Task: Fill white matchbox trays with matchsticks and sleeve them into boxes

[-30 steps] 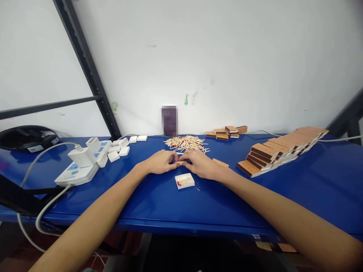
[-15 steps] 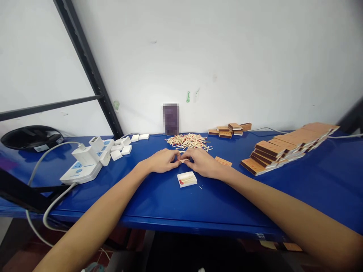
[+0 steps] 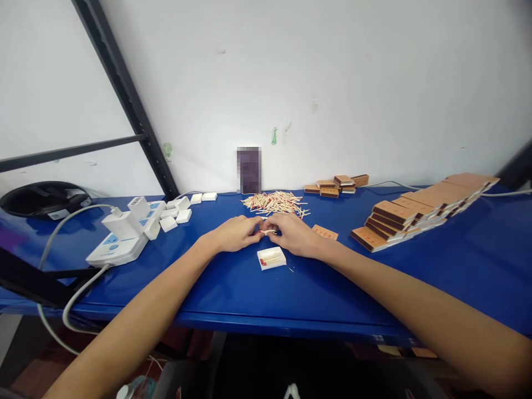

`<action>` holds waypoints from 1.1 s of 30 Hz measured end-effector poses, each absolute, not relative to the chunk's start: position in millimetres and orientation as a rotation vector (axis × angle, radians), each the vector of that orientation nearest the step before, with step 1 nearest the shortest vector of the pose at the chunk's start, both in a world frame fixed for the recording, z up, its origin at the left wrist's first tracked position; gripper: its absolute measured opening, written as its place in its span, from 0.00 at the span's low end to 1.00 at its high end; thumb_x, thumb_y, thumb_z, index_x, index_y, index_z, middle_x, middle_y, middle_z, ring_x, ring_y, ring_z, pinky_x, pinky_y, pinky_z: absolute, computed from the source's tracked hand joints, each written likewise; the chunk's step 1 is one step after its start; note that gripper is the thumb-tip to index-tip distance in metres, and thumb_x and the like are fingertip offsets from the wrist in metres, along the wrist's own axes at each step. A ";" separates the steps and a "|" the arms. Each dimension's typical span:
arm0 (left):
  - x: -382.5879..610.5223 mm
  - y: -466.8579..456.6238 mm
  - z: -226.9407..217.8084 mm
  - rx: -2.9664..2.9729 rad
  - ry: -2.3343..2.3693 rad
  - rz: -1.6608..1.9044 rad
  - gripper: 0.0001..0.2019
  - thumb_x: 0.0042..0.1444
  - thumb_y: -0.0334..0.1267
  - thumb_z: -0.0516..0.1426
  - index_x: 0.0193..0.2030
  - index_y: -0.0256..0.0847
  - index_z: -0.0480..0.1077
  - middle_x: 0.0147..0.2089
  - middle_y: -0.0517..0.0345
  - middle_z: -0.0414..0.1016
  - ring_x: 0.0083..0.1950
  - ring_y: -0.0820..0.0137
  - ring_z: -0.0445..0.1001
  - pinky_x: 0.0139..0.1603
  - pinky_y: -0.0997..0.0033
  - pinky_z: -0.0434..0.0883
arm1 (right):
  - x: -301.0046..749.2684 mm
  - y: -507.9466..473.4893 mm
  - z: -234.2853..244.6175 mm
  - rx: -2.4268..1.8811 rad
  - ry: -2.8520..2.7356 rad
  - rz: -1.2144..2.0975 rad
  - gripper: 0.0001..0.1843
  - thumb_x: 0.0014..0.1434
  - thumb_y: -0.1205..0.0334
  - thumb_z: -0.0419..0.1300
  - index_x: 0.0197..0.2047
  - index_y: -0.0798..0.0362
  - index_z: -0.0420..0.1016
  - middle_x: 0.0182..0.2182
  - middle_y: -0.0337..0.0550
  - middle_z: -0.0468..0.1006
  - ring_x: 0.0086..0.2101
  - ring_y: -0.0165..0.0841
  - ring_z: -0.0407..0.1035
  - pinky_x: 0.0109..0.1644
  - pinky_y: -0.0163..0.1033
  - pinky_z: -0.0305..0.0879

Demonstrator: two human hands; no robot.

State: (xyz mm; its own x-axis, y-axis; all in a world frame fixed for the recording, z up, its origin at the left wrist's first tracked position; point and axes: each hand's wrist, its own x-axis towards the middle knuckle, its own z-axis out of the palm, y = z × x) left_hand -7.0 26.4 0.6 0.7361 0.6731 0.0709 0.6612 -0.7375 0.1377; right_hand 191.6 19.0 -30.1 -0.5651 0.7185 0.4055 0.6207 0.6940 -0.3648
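My left hand (image 3: 240, 233) and my right hand (image 3: 291, 235) meet over the blue table, fingers curled and pinching a few matches (image 3: 268, 232) between them. Red heads lie toward the left fingertips, pale sticks toward the right. Just in front of the hands is a white matchbox tray (image 3: 271, 265), open at the top, with several red-headed matches (image 3: 272, 259) inside. Behind the fingers spreads a loose pile of matches (image 3: 278, 203). An orange matchbox sleeve (image 3: 325, 232) lies flat beside my right wrist.
Stacked matchboxes (image 3: 399, 213) stand at the right, with a smaller group (image 3: 338, 185) by the wall. Left are white trays (image 3: 183, 216), a power strip (image 3: 118, 246) with chargers and cables, a black bowl-shaped object (image 3: 45, 199) and a dark metal frame (image 3: 137, 111). The table's front edge (image 3: 286, 327) runs below.
The view has shifted slightly, so everything sits a little higher. My fingers have moved a little on the matches, and more of the sticks show between them.
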 end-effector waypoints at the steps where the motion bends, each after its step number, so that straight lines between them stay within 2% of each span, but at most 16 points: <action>1: -6.2 26.2 1.1 2.845 1.094 0.160 0.11 0.65 0.44 0.48 0.44 0.40 0.65 0.30 0.58 0.71 0.28 0.68 0.68 0.29 0.69 0.57 | 191.6 18.7 -29.5 -1.020 -2.371 0.241 0.09 0.56 0.71 0.58 0.40 0.54 0.76 0.36 0.44 0.79 0.36 0.34 0.70 0.42 0.38 0.62; 10: -4.6 27.5 -3.6 2.977 1.103 0.046 0.11 0.66 0.42 0.46 0.44 0.38 0.64 0.31 0.54 0.71 0.31 0.64 0.70 0.31 0.67 0.60 | 191.8 18.8 -28.7 -0.960 -2.343 0.338 0.10 0.55 0.75 0.57 0.37 0.54 0.76 0.33 0.41 0.79 0.33 0.31 0.70 0.40 0.35 0.61; 16: -5.6 15.2 12.6 2.876 1.075 0.103 0.09 0.64 0.40 0.48 0.41 0.38 0.64 0.29 0.57 0.69 0.28 0.68 0.66 0.30 0.68 0.59 | 195.4 11.1 -13.0 -0.898 -2.358 0.368 0.09 0.56 0.73 0.58 0.38 0.53 0.76 0.33 0.40 0.80 0.33 0.30 0.70 0.39 0.35 0.61; 20: -2.4 -3.3 29.6 2.661 0.900 0.163 0.11 0.62 0.43 0.51 0.34 0.38 0.65 0.23 0.63 0.62 0.23 0.74 0.60 0.25 0.72 0.56 | 204.9 -8.9 8.5 -0.835 -2.440 0.502 0.07 0.56 0.67 0.60 0.38 0.52 0.78 0.30 0.38 0.79 0.30 0.29 0.69 0.35 0.33 0.61; 23: 0.4 -10.4 31.6 2.564 0.829 0.146 0.15 0.58 0.45 0.56 0.25 0.38 0.62 0.21 0.65 0.60 0.21 0.77 0.56 0.23 0.74 0.55 | 209.5 -22.0 17.4 -0.867 -2.536 0.624 0.07 0.57 0.61 0.61 0.38 0.50 0.79 0.29 0.38 0.79 0.28 0.29 0.69 0.32 0.33 0.60; 25: 1.1 -10.4 29.2 2.551 0.807 0.136 0.17 0.56 0.45 0.58 0.23 0.38 0.61 0.20 0.66 0.59 0.21 0.78 0.55 0.23 0.74 0.54 | 209.5 -26.3 19.1 -0.897 -2.581 0.619 0.07 0.58 0.60 0.62 0.38 0.49 0.80 0.28 0.37 0.79 0.27 0.28 0.68 0.31 0.33 0.59; 29: -1.3 -6.0 26.0 2.534 0.784 0.132 0.16 0.57 0.46 0.58 0.25 0.37 0.68 0.19 0.66 0.60 0.20 0.79 0.56 0.23 0.74 0.55 | 206.8 -26.3 18.3 -0.931 -2.619 0.544 0.07 0.58 0.59 0.62 0.35 0.51 0.80 0.25 0.36 0.77 0.24 0.26 0.65 0.30 0.33 0.57; 33: -4.2 -2.8 27.0 2.466 0.782 0.138 0.16 0.57 0.49 0.59 0.30 0.37 0.74 0.20 0.64 0.66 0.21 0.78 0.60 0.23 0.76 0.56 | 207.3 -23.0 16.1 -0.930 -2.627 0.545 0.08 0.59 0.58 0.61 0.36 0.51 0.80 0.25 0.35 0.77 0.22 0.26 0.64 0.28 0.33 0.56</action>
